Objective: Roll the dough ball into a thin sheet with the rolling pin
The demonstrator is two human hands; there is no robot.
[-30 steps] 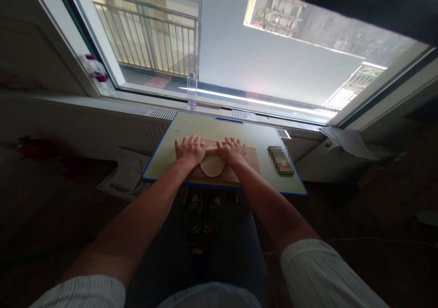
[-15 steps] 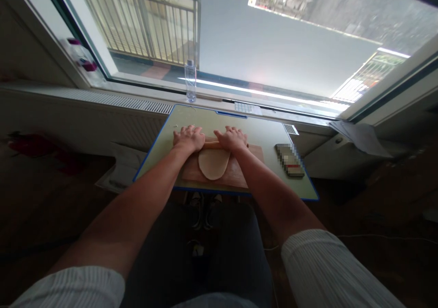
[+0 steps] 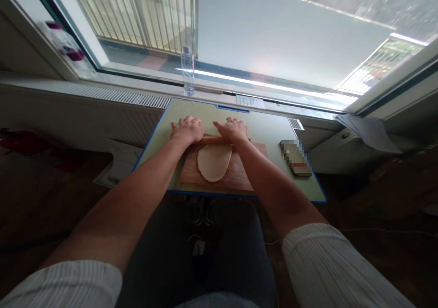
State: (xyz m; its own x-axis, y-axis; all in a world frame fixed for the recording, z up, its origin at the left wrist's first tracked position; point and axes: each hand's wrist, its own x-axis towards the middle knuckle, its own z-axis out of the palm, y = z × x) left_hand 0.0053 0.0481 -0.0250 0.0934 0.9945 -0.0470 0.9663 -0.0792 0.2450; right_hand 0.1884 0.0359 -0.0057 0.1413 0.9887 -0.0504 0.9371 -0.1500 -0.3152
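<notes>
A wooden rolling pin [image 3: 215, 140] lies crosswise at the far edge of a pale, flattened piece of dough [image 3: 214, 163]. My left hand [image 3: 187, 129] bears down on the pin's left end, and my right hand [image 3: 233, 130] is over its right end, the fingers of both reaching forward past it. Both ends of the pin are hidden beneath my palms. Under the dough is a wooden board [image 3: 239, 173], on a small light-green table [image 3: 263, 130] with a blue rim.
At the table's right lies a blurred-out, phone-like object [image 3: 296, 158]. A clear bottle [image 3: 188, 73] stands on the windowsill behind the table, with another bottle with purple parts [image 3: 65, 43] farther left. Papers [image 3: 367, 132] hang over a ledge on the right.
Both hands have pushed the rolling pin a little away from me, toward the dough's far edge. More of the dough shows now. My view has shifted slightly.
</notes>
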